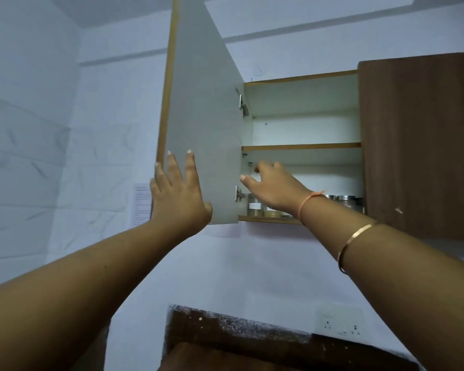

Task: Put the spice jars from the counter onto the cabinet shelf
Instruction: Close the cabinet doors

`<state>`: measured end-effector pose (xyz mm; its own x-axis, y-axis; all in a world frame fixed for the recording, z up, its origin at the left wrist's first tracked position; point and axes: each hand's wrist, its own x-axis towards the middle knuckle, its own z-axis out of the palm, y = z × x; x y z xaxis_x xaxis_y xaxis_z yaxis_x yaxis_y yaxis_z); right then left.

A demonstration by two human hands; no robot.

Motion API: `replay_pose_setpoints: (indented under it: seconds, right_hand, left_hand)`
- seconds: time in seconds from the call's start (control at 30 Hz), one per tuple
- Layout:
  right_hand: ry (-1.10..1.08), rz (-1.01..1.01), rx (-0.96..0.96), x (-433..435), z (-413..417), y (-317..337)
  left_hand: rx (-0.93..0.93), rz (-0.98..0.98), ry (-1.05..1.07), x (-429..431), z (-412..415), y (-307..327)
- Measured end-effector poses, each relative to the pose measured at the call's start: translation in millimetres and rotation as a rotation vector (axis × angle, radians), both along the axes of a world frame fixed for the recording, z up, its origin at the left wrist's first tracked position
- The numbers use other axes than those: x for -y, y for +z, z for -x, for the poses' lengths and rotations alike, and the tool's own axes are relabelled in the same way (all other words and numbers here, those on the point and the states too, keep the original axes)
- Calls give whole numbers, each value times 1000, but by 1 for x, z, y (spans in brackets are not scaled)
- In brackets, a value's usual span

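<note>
Fingers (190,167) of the left hand (177,194) are spread and straight, the palm flat against the pale grey inner face of the open cabinet door (204,103), probably to keep that door swung wide and steady while the other arm works inside. The right hand (273,188) reaches into the lower compartment of the white-lined wooden wall cabinet, its fingers (268,166) loosely bent and its thumb pointing left. Nothing shows between thumb and fingers, so it seems to hold nothing, though the underside of the palm is hidden. Below it, on the wood-edged bottom shelf (268,219), stand the spice jars: a clear jar with a pale label and brownish contents (254,206) at the left end near the hinge, a short squat jar of yellowish powder (273,213) just beside it, and steel-lidded jars (346,200) further right, partly behind the forearm and the closed dark brown door (418,145). They sit in a row near the front edge, likely so each stays within reach. The upper shelf (300,146) shows no jars. On the strip of dark speckled stone counter (225,322) in view, no jar shows. Judging by this, the placing is far along or done.
</note>
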<state>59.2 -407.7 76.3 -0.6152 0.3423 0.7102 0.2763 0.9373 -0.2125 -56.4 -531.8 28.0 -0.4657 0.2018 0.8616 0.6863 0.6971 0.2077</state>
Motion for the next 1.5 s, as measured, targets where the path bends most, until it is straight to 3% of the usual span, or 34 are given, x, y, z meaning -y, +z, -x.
replay_pose_setpoints:
  seconds: [0.17,0.33,0.6,0.73,1.0,1.2,1.3,1.5]
  right_hand:
    - [106,13,-39,58,50,-13]
    - [147,47,-70,83,82,-16]
    - [185,352,-161,86,98,-17]
    - [180,465,-297,73,90,-18]
    - [-27,247,-404,14,49,-17]
    - [-75,235,-544,-36,21,-21]
    - [-74,240,-619,-66,7,-25]
    - [-44,267,-648,-149,-27,-28]
  left_hand:
    - [216,0,-27,38,28,4]
    - [520,-72,-337,43,44,7]
    - [189,-12,-252,26,28,-8]
    - [123,-49,-471,3,17,-18]
    - [84,-57,-856,-52,-9,-29]
    - [117,-36,-1045,-114,-29,-30]
    - [115,1,-1033,-151,-40,-31]
    - [-61,56,-831,-236,-64,-31]
